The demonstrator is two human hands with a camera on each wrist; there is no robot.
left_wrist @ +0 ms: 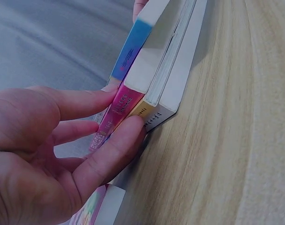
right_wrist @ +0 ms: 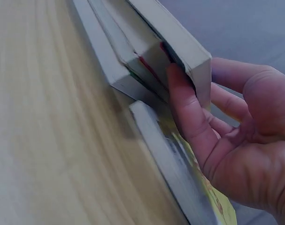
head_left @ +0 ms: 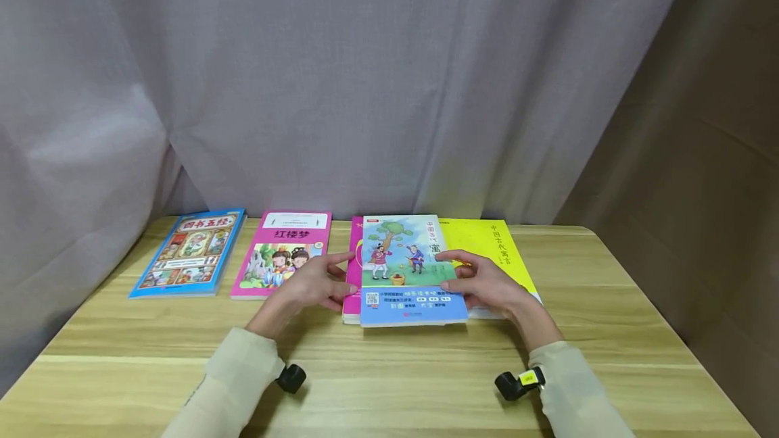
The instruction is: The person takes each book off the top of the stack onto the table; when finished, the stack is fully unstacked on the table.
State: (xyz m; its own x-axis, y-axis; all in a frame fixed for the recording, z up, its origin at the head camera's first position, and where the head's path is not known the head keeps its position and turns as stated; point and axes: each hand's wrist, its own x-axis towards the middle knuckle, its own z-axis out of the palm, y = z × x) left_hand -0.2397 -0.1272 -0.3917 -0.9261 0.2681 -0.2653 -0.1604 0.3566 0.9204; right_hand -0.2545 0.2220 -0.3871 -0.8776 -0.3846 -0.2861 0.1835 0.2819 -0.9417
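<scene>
A stack of books stands mid-table, topped by a picture-covered book with a blue band (head_left: 414,304). Below it lie a pink-spined book (left_wrist: 119,104), a thinner one with a yellow spine (left_wrist: 143,110) and a bottom book with a pale spine (left_wrist: 162,114). My left hand (head_left: 309,282) is at the stack's left side, its fingertips touching the spines, thumb at the yellow one. My right hand (head_left: 491,285) pinches the top book's right edge, thumb underneath in the right wrist view and fingers above. Under that hand, a yellow book (head_left: 508,259) lies partly hidden beside the stack.
To the left lie a pink book (head_left: 246,274) with two cartoon figures and a blue-bordered book (head_left: 193,249), both flat on the wooden table (head_left: 389,384). A grey curtain (head_left: 341,86) hangs behind the table's far edge.
</scene>
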